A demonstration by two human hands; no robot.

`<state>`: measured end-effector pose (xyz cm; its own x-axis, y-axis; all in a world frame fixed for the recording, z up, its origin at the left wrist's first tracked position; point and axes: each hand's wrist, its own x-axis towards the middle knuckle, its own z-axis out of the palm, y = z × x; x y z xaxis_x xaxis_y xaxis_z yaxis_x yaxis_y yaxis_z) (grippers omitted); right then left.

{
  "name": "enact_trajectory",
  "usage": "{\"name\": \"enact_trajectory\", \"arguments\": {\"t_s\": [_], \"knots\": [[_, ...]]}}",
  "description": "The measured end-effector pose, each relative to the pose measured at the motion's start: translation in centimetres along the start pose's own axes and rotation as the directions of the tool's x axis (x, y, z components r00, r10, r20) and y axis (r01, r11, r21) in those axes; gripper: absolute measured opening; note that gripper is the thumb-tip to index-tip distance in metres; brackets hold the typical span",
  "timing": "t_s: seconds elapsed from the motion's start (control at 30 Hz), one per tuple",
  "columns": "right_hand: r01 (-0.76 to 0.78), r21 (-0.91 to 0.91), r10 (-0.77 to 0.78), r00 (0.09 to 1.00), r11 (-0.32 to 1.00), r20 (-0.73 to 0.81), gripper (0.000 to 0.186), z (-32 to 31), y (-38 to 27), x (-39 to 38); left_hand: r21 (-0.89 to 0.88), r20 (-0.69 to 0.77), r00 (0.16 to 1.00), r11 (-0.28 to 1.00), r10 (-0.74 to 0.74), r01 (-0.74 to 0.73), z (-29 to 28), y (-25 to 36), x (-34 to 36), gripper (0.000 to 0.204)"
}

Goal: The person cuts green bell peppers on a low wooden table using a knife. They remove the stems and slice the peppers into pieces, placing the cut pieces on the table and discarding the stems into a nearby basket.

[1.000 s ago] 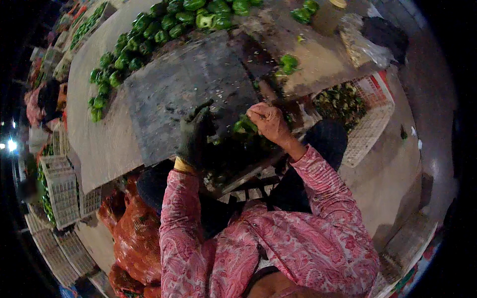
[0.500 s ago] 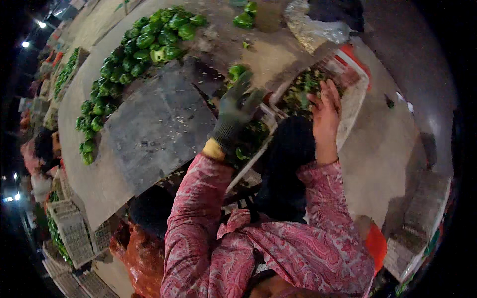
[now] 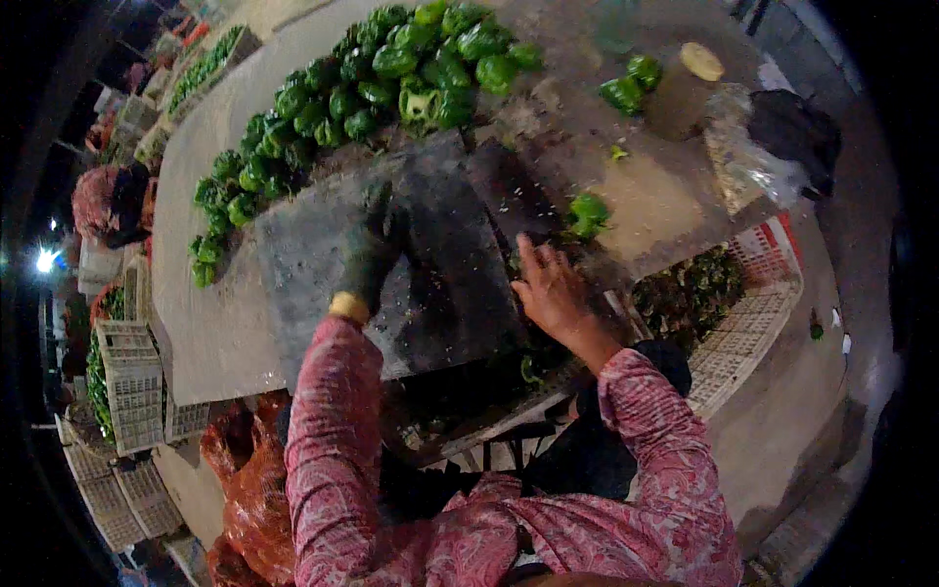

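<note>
My left hand, in a dark glove with a yellow cuff, is over the dark flat board. Its fingers look stretched out, though blurred, and nothing shows in them. Bare and with its fingers apart, my right hand is at the board's right edge, holding nothing. Just beyond it sits a single green bell pepper. A long heap of green bell peppers curves along the board's far side. Among them lies a pale, cut-open pepper.
Right of the board stands a pale crate holding dark green scraps. Two peppers lie at the far right, near a clear plastic bag. An orange-red mesh sack rests by my left side; stacked crates stand further left.
The view has swung, so the scene sits further right. My left hand has gone from above the scraps to over the board. My right hand has left the right crate for the board's edge.
</note>
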<state>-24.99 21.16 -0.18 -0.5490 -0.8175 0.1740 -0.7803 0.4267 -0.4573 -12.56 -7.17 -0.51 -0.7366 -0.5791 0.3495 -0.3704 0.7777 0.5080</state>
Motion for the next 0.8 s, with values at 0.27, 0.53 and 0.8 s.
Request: {"name": "enact_trajectory", "arguments": {"t_s": [0.27,0.53,0.8], "knots": [[-0.003,0.189,-0.014,0.996,0.982,0.089,0.066,-1.0,0.5,0.6,0.592,-0.121,0.977,0.777,-0.177,0.214,-8.5,-13.6,1.0,0.063],[0.038,0.443,-0.051,0.999,0.896,0.017,0.058,-4.6,0.5,0.7,0.349,-0.119,0.78,0.709,-0.615,0.612,-14.2,-19.6,-15.4,0.073],[0.026,0.611,-0.022,1.0,0.791,-0.015,0.06,-6.5,-0.5,0.0,0.036,0.115,0.815,0.822,-0.569,0.569,-11.9,-14.9,-15.7,0.05]]}}
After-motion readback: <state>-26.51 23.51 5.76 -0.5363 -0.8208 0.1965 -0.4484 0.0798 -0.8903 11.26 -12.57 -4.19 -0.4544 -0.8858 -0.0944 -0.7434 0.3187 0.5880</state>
